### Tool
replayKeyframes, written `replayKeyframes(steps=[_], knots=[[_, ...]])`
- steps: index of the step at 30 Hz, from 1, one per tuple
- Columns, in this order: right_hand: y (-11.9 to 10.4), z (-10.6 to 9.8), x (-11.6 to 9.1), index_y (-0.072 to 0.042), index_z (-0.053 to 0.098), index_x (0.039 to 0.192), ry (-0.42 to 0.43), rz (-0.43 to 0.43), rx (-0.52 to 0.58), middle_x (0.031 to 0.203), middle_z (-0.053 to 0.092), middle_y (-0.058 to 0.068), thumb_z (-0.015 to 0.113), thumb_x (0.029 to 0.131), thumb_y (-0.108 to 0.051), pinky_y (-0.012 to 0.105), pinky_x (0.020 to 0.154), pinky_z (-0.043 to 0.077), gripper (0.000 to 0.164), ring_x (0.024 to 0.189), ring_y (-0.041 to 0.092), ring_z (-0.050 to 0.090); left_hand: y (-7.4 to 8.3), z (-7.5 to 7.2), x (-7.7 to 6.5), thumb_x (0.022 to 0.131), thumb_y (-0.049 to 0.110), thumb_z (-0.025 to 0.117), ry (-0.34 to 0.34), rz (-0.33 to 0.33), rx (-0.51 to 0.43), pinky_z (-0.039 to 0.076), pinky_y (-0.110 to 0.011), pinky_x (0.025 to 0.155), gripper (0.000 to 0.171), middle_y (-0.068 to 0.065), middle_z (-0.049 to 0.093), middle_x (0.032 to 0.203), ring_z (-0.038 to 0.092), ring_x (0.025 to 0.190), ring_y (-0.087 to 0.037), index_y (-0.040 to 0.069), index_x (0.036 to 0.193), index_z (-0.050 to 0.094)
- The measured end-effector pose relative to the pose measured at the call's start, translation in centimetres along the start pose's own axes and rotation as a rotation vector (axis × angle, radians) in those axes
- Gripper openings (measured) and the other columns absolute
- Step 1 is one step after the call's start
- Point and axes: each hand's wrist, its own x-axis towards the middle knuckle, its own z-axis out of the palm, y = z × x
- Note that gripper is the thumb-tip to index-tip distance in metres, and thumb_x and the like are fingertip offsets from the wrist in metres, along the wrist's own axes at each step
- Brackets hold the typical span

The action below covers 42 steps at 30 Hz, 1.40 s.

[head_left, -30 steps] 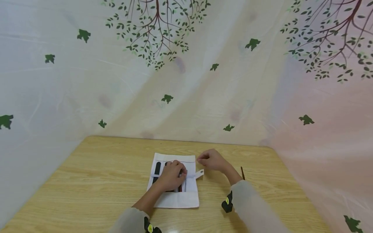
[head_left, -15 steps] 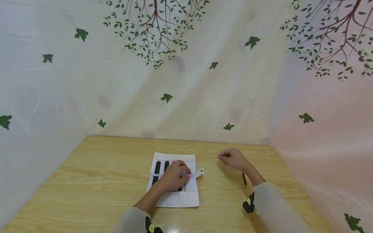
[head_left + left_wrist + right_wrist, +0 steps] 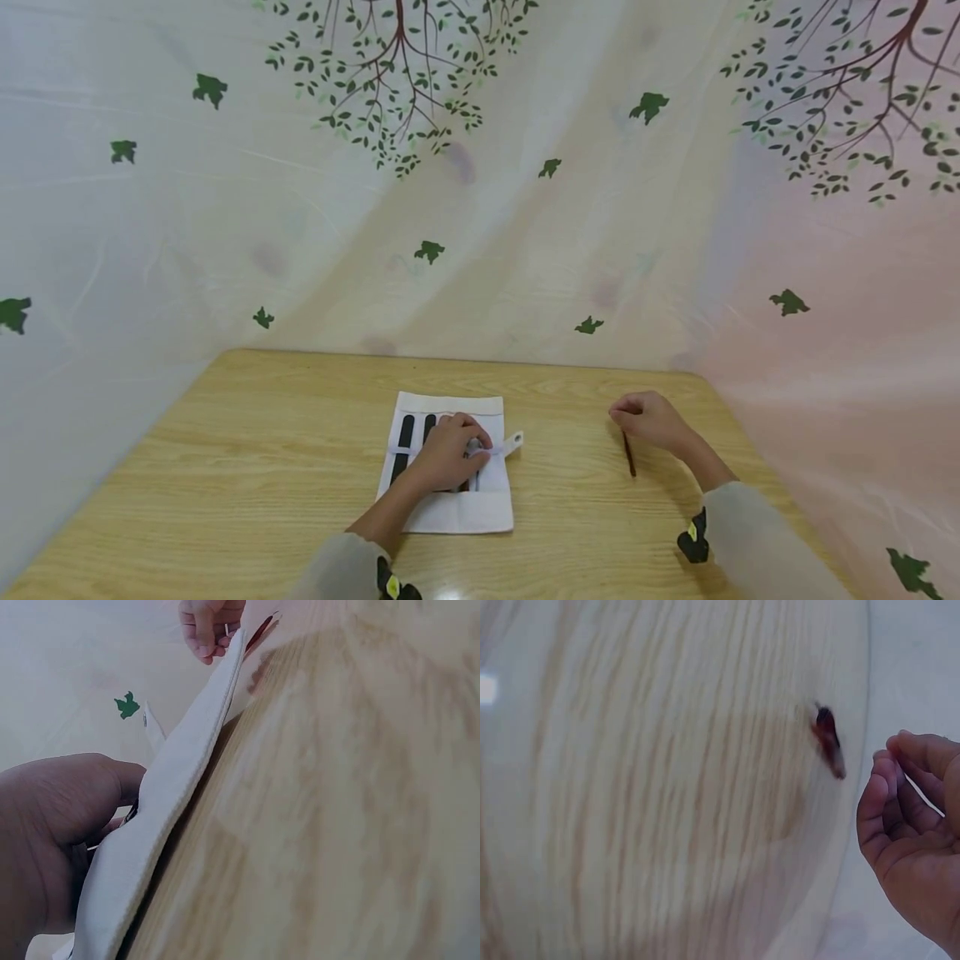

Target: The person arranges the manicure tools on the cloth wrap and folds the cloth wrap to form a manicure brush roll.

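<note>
A white fabric tool pouch [image 3: 457, 514] lies unfolded on the table, with several slim tools in it, black ones [image 3: 406, 433] at its left, under a white strap. My left hand [image 3: 447, 458] rests on it, fingers bent over the tools, thumb and index fingertip apart at the strap; the palm hides the middle tools. My right hand [image 3: 651, 419] hovers at the far end of a slim reddish-brown tool [image 3: 629, 455] with a thin tip, lying on the table. In the right wrist view its loosely bent fingers [image 3: 873, 802] are apart from that tool.
The wooden table [image 3: 247, 467] reaches back to a pale curtain [image 3: 322, 275] printed with leaves and branches. A small white snap tab [image 3: 514, 442] sticks out from the pouch's right side.
My right hand has moved right, from beside the pouch to the reddish-brown tool. My left hand has shifted slightly right on the pouch, its thumb and index finger now more spread.
</note>
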Motion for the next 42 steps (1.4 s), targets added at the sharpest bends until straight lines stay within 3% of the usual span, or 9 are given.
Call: replayKeyframes(steps=[8,14,20,32,42], knots=[[2.7,-0.7,-1.0,-0.003,0.071,0.101,0.057,0.033,-0.129,0.094,0.070,0.005,0.069,0.098,-0.017,0.032,0.074,0.051,0.014,0.085,0.016,0.062,0.2,0.6,0.0,0.095,0.025,0.072,0.040,0.019,0.018,0.039,-0.057,0.100,0.004,-0.007,0.060,0.122,0.051,0.117,-0.034,0.022,0.095,0.070],[3.5,-0.5,-1.0,-0.002,0.065,0.108,0.030,0.112,-0.112,0.095,0.069,0.006,0.080,0.091,-0.028,0.034,0.075,0.052,0.034,0.088,0.019,0.064,0.3,0.7,0.0,0.098,0.023,0.069,0.042,0.014,0.039,0.040,-0.056,0.098,0.006,-0.005,0.059,0.121,0.051,0.114,-0.031,0.024,0.092,0.069],[3.0,-0.1,-0.5,0.002,0.067,0.113,0.008,0.109,-0.098,0.097,0.071,0.008,0.083,0.088,-0.025,0.040,0.078,0.054,0.041,0.090,0.022,0.067,0.4,0.6,0.1,0.097,0.023,0.069,0.043,-0.001,0.051,0.040,-0.055,0.099,0.007,-0.005,0.059,0.121,0.051,0.114,-0.031,0.024,0.091,0.068],[1.7,0.9,0.2,0.005,0.070,0.111,-0.015,0.041,-0.137,0.094,0.072,0.008,0.069,0.087,-0.002,0.036,0.073,0.054,0.025,0.086,0.020,0.066,0.1,0.6,0.2,0.098,0.026,0.069,0.038,-0.021,0.075,0.040,-0.053,0.099,0.008,-0.004,0.058,0.121,0.051,0.114,-0.030,0.025,0.090,0.066],[1.7,1.4,0.4,0.004,0.068,0.120,-0.034,0.005,-0.095,0.100,0.073,0.011,0.064,0.097,-0.007,0.034,0.074,0.055,0.025,0.090,0.021,0.068,-0.2,0.6,0.2,0.098,0.027,0.069,0.037,-0.033,0.079,0.040,-0.052,0.099,0.008,-0.004,0.058,0.122,0.050,0.115,-0.030,0.025,0.091,0.066]])
